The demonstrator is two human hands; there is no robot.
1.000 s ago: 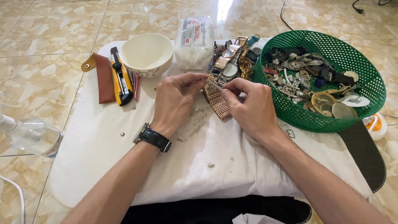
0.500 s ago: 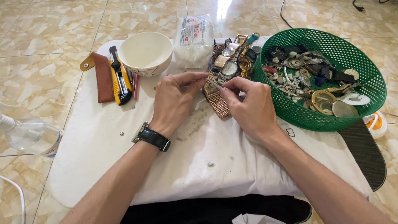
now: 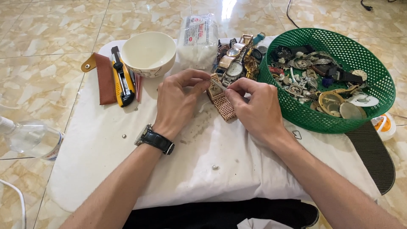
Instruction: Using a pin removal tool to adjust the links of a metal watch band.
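Both my hands meet over a white cloth (image 3: 106, 144) on a low stand. My left hand (image 3: 178, 101), with a black wristwatch (image 3: 154, 140) on its wrist, pinches the top of a gold mesh watch band (image 3: 224, 106). My right hand (image 3: 254, 106) holds the same band from the right, and a thin silver tool tip shows between its fingers and the watch. The band hangs down onto the cloth between the two hands.
A pile of old watches (image 3: 235, 57) lies just beyond my hands. A green mesh basket (image 3: 373, 68) of watch parts stands right. A white bowl (image 3: 148, 53), yellow utility knife (image 3: 121, 78), brown strap (image 3: 104, 78), plastic packet (image 3: 197, 38) and clear bottle (image 3: 29, 138) lie left.
My hands and the gold band stay in the same place; only the fingers shift slightly around the watch.
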